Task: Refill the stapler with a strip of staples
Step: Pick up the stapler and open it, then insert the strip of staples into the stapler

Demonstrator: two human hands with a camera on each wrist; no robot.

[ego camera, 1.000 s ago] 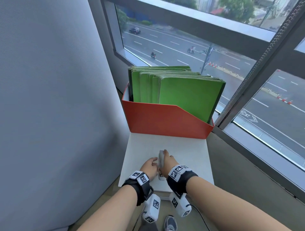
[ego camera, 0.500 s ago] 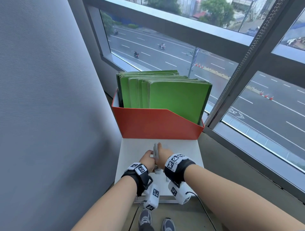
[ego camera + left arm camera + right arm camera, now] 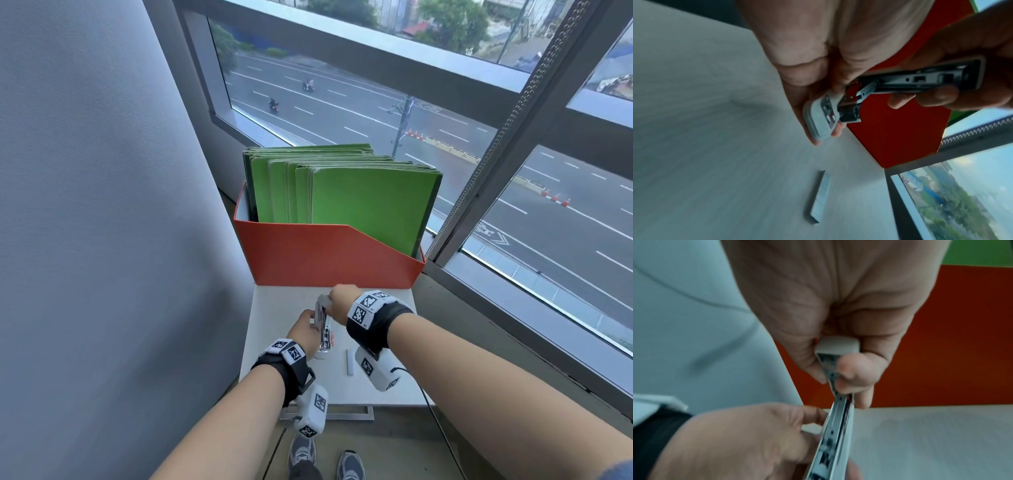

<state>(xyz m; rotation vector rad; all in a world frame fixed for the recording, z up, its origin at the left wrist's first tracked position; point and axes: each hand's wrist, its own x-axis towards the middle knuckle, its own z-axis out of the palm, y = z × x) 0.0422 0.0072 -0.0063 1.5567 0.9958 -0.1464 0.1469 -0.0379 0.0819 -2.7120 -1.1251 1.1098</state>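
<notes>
Stapler [image 3: 323, 325] held above the small white counter [image 3: 376, 308], hinged open for reloading. The left hand [image 3: 306, 331] supports the base: in the left wrist view the pale plastic base with its metal anvil plate lies across the straight fingers [image 3: 813, 123], which cradle more than clamp it, leaving the magazine channel exposed. The right hand [image 3: 342, 303] has its grip closed on the top cover [image 3: 931, 76], thumb and fingertips pinching the pale cover and folding it back from the base; the right wrist view shows the thumb [image 3: 855, 369] pressed against the metal inner rail just below the cover's rounded end. Splitting the two halves between two hands is presumably what keeps the hinge spread against its spring.

The strip of staples [image 3: 350, 361] lies flat on the counter, just right of the stapler and apart from both hands, with its long side running roughly parallel to the stapler, so a short reach should suffice to take it. Beyond the stapler, at the counter's far edge, stands an orange file box [image 3: 325, 257] filled with green folders [image 3: 359, 195]; it plays no part in the task.

Stage, as judged: opening is under way; the strip is not yet loaded. Whether the channel is already empty cannot be told.
</notes>
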